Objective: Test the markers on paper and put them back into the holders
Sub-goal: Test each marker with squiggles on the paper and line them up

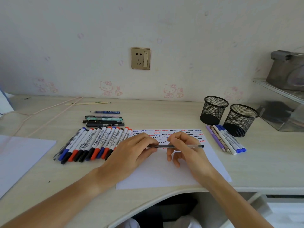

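A thin clear pen with black ink (189, 146) lies level above the white test paper (164, 175), held at both ends. My left hand (131, 155) pinches its cap end, and my right hand (185, 148) grips its barrel. Red, blue and black squiggles cover the paper's top strip. Two black mesh holders (213, 110) (240, 120) stand at the right with nothing visible inside them. A row of several whiteboard markers (93, 143) lies left of the paper. A few pens (226, 140) lie between the paper and the holders.
Several more pens (104, 120) lie behind the marker row. A second sheet (19, 155) sits at the far left, near a pale cable (41, 116). A clear plastic organiser (283, 112) stands at the far right. The desk's curved front edge (164, 195) runs under my forearms.
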